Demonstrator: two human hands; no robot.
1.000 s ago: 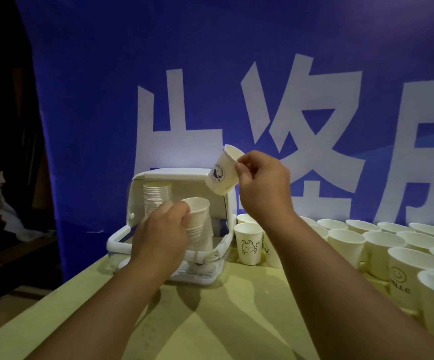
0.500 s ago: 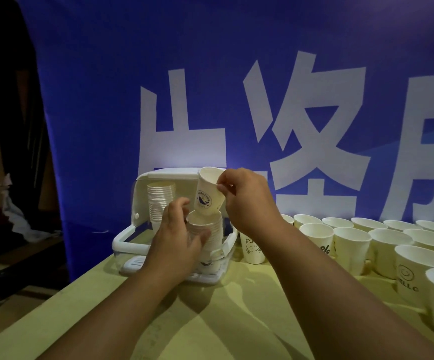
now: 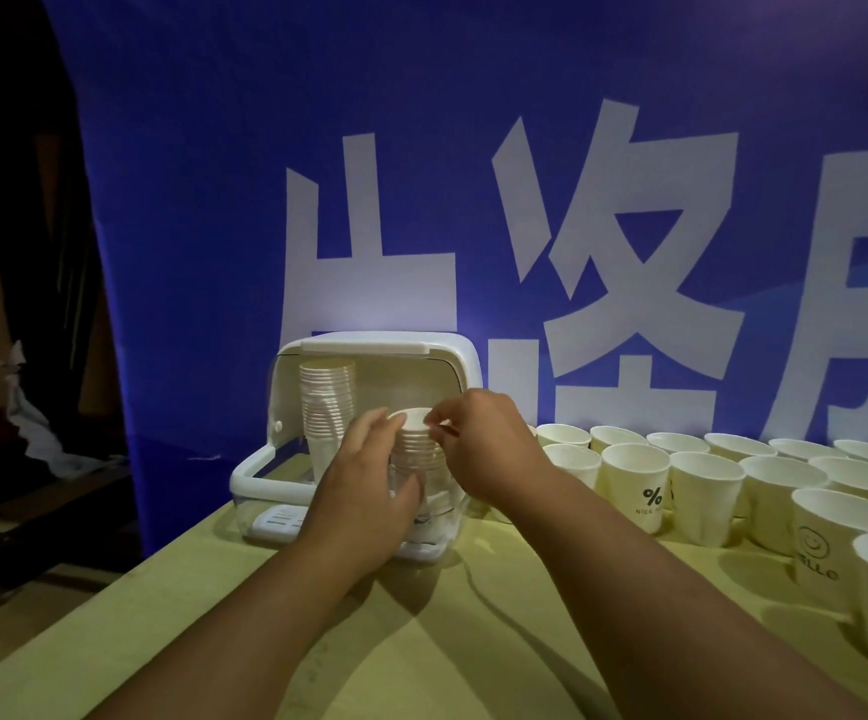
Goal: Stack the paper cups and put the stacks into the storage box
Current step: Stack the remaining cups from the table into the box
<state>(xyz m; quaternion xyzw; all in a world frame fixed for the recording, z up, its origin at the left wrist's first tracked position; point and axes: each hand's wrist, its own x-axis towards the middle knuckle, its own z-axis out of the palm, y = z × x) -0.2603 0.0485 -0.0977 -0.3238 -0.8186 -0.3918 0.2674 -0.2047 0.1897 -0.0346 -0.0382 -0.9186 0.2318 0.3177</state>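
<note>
Setting: event or exhibition stand, indoors. Evidence: large blue banner (image 3: 473,148) with oversized white Chinese characters (image 3: 619,241) as backdrop; pale yellow-green table (image 3: 421,641) set directly before it; rows of loose paper cups (image 3: 634,475), some printed, massed at right; dim area with crumpled white cloth (image 3: 31,423) beyond banner's left edge.

The left forearm (image 3: 224,631) and right forearm (image 3: 655,579) reach forward, converging. The left hand (image 3: 364,491) curls around the side of the cup stack (image 3: 417,462), thumb nearest the camera. The right hand (image 3: 489,449), knuckles up, pinches the rim of the top cup (image 3: 411,422).
</note>
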